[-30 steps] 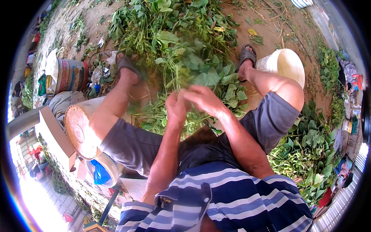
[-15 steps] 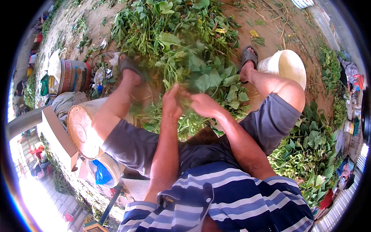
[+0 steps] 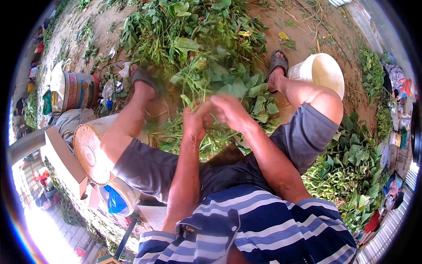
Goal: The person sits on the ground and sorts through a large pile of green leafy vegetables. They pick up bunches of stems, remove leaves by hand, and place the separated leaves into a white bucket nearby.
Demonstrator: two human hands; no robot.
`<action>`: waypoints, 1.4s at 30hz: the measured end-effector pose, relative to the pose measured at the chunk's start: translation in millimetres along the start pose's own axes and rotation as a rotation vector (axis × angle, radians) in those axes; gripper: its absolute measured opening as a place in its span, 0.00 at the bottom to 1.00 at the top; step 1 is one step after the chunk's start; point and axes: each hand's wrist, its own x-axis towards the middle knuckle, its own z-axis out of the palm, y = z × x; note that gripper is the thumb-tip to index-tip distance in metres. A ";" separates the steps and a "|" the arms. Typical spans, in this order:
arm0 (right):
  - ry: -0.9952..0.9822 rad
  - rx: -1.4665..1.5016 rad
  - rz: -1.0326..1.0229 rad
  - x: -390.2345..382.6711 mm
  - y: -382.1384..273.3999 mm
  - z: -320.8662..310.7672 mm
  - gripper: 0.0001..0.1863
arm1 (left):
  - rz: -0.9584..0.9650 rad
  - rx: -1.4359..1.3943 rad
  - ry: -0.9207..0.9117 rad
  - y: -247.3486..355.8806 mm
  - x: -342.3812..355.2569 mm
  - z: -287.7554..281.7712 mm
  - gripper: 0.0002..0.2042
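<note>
My left hand [image 3: 194,123] is closed around the stems of a green bean plant [image 3: 196,79], whose leafy top points away from me; a pod sticks out by the thumb. Close against it is my right hand [image 3: 229,112], its fingers bent toward the stems and smeared by motion, so their grip is unclear. Just beyond both hands spreads a big heap of leafy bean plants [image 3: 162,48] with many green pods. Beneath my hands, between my thighs, lie more green pods and stems [image 3: 215,143], partly hidden by my wrists.
A white bucket [image 3: 327,72] lies tipped beside my right leg. By my left leg are an overturned pale bucket [image 3: 90,152], a bucket with blue plastic [image 3: 116,198] and a cardboard box [image 3: 63,158]. A patterned bucket [image 3: 79,90] stands farther left. Another plant heap [image 3: 347,169] lies right.
Both hands have shifted slightly, and the right has come up against the left. The plant stems in my left hand now stand out more clearly. The whole view has drifted a little.
</note>
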 end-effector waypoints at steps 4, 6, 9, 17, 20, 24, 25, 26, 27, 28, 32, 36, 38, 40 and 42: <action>-0.025 0.063 -0.011 1.2 3.7 -1.2 0.06 | 0.063 0.029 -0.023 -0.9 1.8 -4.1 0.07; 0.002 0.043 -0.022 1.3 4.8 -1.2 0.05 | 0.089 0.064 0.009 -4.3 0.9 -1.7 0.06; 0.028 0.017 -0.048 0.9 4.0 0.6 0.05 | 0.121 0.116 0.046 -7.1 -1.2 2.3 0.06; 0.067 0.094 -0.016 5.9 7.4 0.7 0.02 | 0.211 0.252 0.096 -19.4 -1.7 8.1 0.05; 0.081 0.114 -0.013 8.6 12.3 -7.0 0.03 | 0.156 0.161 0.088 -15.6 -5.7 13.9 0.05; 0.057 -0.111 -0.095 8.6 14.9 -3.3 0.05 | -0.051 -0.094 0.071 -3.8 -4.0 12.3 0.07; 0.018 -0.207 -0.078 8.4 12.7 -4.3 0.06 | -0.088 -0.151 0.076 -1.9 -2.8 11.1 0.07; -0.022 -0.302 -0.062 7.8 11.1 -4.6 0.07 | -0.082 -0.171 0.072 -6.1 0.6 5.5 0.07; -0.011 -0.363 -0.079 6.4 9.7 -4.7 0.08 | -0.052 -0.123 0.055 -7.5 2.2 2.3 0.07; 0.002 -0.423 -0.096 1.7 3.0 0.9 0.09 | -0.025 -0.074 0.037 -9.0 3.8 -0.8 0.07; 0.080 -0.683 -0.096 1.7 -1.9 3.2 0.12 | 0.092 0.076 0.026 -7.3 2.5 -4.3 0.07; 0.017 -0.539 0.005 -1.8 -8.5 2.2 0.12 | 0.108 0.101 0.095 -4.5 -1.5 0.3 0.06; 0.066 -0.561 -0.070 0.8 -2.7 6.7 0.12 | 0.143 0.198 0.092 -8.3 0.2 -3.9 0.06; 0.097 -0.594 -0.169 12.5 16.1 -1.0 0.12 | 0.170 0.261 0.092 -10.5 0.3 -5.1 0.06; 0.111 -0.641 -0.230 17.5 24.4 -7.6 0.12 | 0.194 0.289 0.096 -9.2 -1.3 -1.6 0.07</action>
